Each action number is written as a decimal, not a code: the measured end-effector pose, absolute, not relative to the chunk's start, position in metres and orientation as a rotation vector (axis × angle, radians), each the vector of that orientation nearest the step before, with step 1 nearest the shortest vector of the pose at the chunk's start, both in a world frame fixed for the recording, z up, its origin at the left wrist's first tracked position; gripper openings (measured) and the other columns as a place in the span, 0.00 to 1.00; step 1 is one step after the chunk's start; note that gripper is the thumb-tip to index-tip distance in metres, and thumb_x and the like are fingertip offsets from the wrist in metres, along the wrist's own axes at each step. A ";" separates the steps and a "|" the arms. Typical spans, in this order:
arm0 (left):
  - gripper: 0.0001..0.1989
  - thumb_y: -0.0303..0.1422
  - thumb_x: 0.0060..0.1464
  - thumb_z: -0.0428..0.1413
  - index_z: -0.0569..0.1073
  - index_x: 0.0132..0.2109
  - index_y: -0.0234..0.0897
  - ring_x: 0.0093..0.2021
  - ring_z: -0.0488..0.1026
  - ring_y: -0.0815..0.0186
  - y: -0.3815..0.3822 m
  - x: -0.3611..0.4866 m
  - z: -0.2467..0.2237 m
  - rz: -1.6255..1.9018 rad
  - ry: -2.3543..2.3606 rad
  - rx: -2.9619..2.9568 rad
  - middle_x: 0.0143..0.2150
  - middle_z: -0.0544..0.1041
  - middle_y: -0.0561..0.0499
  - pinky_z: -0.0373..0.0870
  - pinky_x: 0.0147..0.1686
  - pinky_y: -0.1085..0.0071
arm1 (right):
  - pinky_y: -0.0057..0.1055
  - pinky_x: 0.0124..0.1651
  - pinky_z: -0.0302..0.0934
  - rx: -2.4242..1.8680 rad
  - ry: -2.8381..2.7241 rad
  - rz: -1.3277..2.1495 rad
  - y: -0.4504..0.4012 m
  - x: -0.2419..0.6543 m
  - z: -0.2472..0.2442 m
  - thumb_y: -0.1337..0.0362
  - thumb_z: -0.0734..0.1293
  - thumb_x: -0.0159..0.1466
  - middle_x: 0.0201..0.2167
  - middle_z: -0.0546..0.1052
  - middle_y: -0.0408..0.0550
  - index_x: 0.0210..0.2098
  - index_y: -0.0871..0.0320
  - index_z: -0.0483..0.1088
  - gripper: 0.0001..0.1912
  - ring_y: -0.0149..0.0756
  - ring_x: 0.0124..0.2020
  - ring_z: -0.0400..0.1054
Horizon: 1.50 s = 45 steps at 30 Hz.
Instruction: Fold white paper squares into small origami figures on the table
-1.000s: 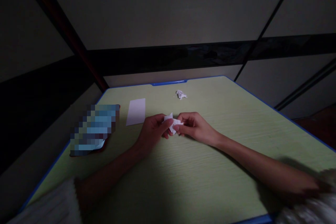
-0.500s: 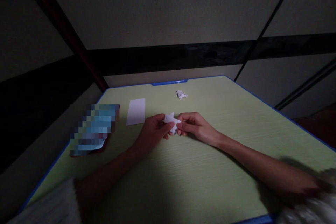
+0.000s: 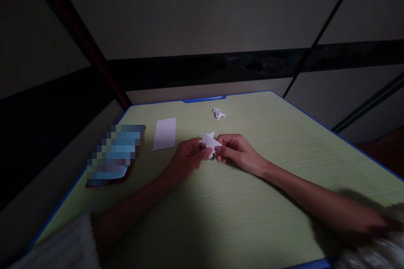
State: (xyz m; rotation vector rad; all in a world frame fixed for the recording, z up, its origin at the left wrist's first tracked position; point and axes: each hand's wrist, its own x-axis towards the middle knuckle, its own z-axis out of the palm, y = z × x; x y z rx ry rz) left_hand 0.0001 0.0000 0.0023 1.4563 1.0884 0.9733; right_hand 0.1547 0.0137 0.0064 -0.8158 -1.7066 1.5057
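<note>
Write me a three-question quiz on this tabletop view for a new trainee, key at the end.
1. Which item do the left hand and the right hand both hold?
a) the flat white sheet
b) the pointed folded paper
c) the pixelated item

2. True or false: a second folded paper lies on the table, farther from the person than the held one.

3. Fill in the blank: the tabletop is pale green, and its edging is ____.

Key: 1 b; 2 true; 3 blue.
</note>
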 end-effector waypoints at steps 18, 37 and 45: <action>0.07 0.32 0.42 0.53 0.66 0.22 0.33 0.17 0.60 0.77 -0.001 0.000 0.002 0.966 1.057 1.491 0.19 0.66 0.56 0.58 0.16 0.80 | 0.22 0.21 0.49 -0.757 -1.727 1.514 0.013 0.155 0.006 0.64 0.62 0.54 0.17 0.65 0.40 0.21 0.63 0.62 0.09 0.22 0.17 0.55; 0.03 0.29 0.38 0.58 0.70 0.23 0.35 0.28 0.66 0.71 -0.004 -0.002 0.004 1.304 1.241 1.682 0.26 0.67 0.54 0.62 0.20 0.79 | 0.22 0.20 0.45 -0.875 -1.868 1.373 0.010 0.156 0.006 0.65 0.58 0.56 0.16 0.64 0.41 0.20 0.65 0.65 0.12 0.22 0.16 0.51; 0.02 0.28 0.40 0.57 0.71 0.26 0.34 0.26 0.65 0.73 -0.006 0.000 0.003 1.251 1.226 1.686 0.25 0.68 0.55 0.61 0.20 0.80 | 0.23 0.20 0.45 -0.894 -1.862 1.373 0.011 0.155 0.007 0.64 0.58 0.55 0.16 0.64 0.42 0.20 0.64 0.64 0.12 0.22 0.17 0.51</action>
